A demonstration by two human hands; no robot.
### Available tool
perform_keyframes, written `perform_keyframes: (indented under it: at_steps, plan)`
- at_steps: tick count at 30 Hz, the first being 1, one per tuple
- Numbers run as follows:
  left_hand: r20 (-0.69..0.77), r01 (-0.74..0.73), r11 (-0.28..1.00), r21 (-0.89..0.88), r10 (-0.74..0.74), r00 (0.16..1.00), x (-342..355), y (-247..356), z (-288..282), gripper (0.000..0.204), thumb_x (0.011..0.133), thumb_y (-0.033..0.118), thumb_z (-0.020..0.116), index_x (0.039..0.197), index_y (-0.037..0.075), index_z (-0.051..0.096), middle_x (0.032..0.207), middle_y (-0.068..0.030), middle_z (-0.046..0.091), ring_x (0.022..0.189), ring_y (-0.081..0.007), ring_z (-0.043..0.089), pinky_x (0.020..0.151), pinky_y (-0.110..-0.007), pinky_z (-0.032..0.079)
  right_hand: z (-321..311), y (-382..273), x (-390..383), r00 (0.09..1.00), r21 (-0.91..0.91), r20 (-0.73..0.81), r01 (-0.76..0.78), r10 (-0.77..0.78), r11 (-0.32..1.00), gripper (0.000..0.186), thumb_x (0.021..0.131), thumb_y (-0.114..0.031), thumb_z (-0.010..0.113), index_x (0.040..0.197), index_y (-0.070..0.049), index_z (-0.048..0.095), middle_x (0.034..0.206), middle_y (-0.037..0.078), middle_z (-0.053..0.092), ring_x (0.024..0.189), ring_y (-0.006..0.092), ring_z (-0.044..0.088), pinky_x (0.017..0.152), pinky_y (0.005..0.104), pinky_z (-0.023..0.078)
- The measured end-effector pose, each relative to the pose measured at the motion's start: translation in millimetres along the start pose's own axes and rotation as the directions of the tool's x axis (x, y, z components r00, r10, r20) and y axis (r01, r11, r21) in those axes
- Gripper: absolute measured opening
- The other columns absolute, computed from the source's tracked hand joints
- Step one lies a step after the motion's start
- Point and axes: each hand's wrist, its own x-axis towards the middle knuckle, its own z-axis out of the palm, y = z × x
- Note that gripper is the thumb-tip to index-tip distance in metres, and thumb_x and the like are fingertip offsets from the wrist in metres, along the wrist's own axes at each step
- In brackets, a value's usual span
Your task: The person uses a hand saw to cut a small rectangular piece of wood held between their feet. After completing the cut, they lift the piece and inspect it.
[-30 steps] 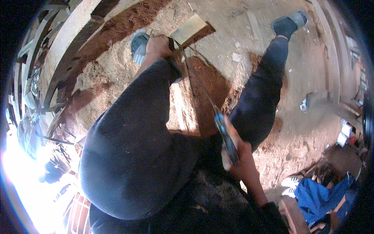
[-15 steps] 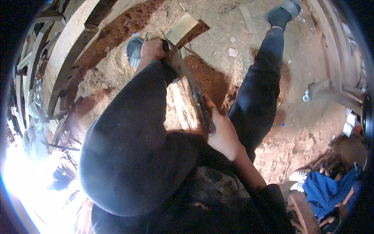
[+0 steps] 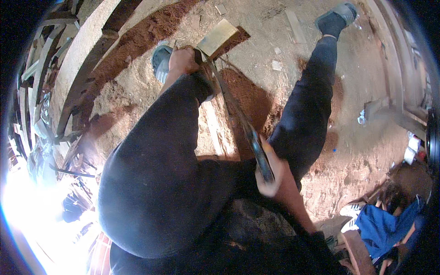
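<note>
My right hand (image 3: 274,176) is closed around the dark handle of a handsaw (image 3: 260,158). The saw's long thin blade slants up and left, its far end beside my left hand (image 3: 183,60). That hand is bent down with curled fingers by my left shoe; what lies under it is hidden. Just right of it, a pale flat piece of wood (image 3: 217,37) sticks out above the ground and casts a shadow. Between my legs runs a rough, brightly lit timber (image 3: 217,130), partly covered by my left leg.
Long curved-looking planks (image 3: 87,50) stand at the left, with stacked wood scraps beyond. Reddish sawdust and small wood chips lie on the dirt floor (image 3: 293,59). At lower right are blue cloth (image 3: 387,227) and striped shoes (image 3: 352,215). More boards (image 3: 389,46) edge the right side.
My right hand has drawn the saw back, down and to the right, so more of the blade shows. The left hand stays at nearly the same place.
</note>
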Motion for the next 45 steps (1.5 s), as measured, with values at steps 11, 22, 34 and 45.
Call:
perform_keyframes:
  at_steps: [11, 22, 34, 45]
  plan:
    - [0.011, 0.055, 0.995, -0.083, -0.054, 0.998, -5.0, 18.2, -18.3, 0.069, 0.07, 0.063, 0.07, 0.101, 0.002, 0.064, 0.094, -0.0184, 0.071, 0.092, -0.0317, 0.068, 0.105, -0.044, 0.037, -4.6, -13.9, -1.5, 0.998, 0.062, 0.006, -0.068, 0.067, 0.996, 0.085, 0.074, -0.008, 0.063, 0.15, -0.007, 0.024, 0.071, 0.026, 0.062, 0.066, 0.0437, 0.064, 0.06, 0.0497, 0.052]
    - [0.03, 0.088, 0.988, -0.128, -0.085, 0.996, -3.3, 7.1, -1.4, 0.072, 0.069, 0.063, 0.07, 0.107, 0.003, 0.061, 0.095, -0.0201, 0.07, 0.092, -0.0319, 0.068, 0.103, -0.044, 0.039, -0.2, -8.0, 0.9, 0.999, -0.024, 0.007, -0.039, 0.039, 0.999, 0.089, 0.072, -0.009, 0.066, 0.15, -0.009, 0.024, 0.072, 0.024, 0.063, 0.068, 0.0418, 0.066, 0.062, 0.0502, 0.053]
    - [-0.042, 0.02, 0.999, -0.046, -0.021, 0.999, -3.5, 9.8, -2.9, 0.074, 0.066, 0.069, 0.07, 0.103, 0.005, 0.063, 0.092, -0.0154, 0.071, 0.09, -0.0305, 0.069, 0.103, -0.045, 0.038, -9.8, -14.4, -41.6, 0.986, -0.075, 0.044, -0.155, 0.159, 0.985, 0.077, 0.076, -0.001, 0.058, 0.148, -0.007, 0.032, 0.066, 0.021, 0.06, 0.064, 0.0389, 0.066, 0.06, 0.0395, 0.052]
    - [-0.002, 0.033, 0.994, -0.104, -0.033, 0.999, -7.4, 16.6, -12.3, 0.074, 0.066, 0.073, 0.067, 0.09, 0.003, 0.068, 0.086, -0.0166, 0.071, 0.087, -0.0305, 0.069, 0.103, -0.045, 0.038, -8.2, -11.6, -39.9, 0.992, -0.004, -0.035, -0.123, 0.122, 0.992, 0.067, 0.085, -0.011, 0.059, 0.147, -0.007, 0.032, 0.069, 0.02, 0.063, 0.064, 0.0365, 0.065, 0.061, 0.0446, 0.052]
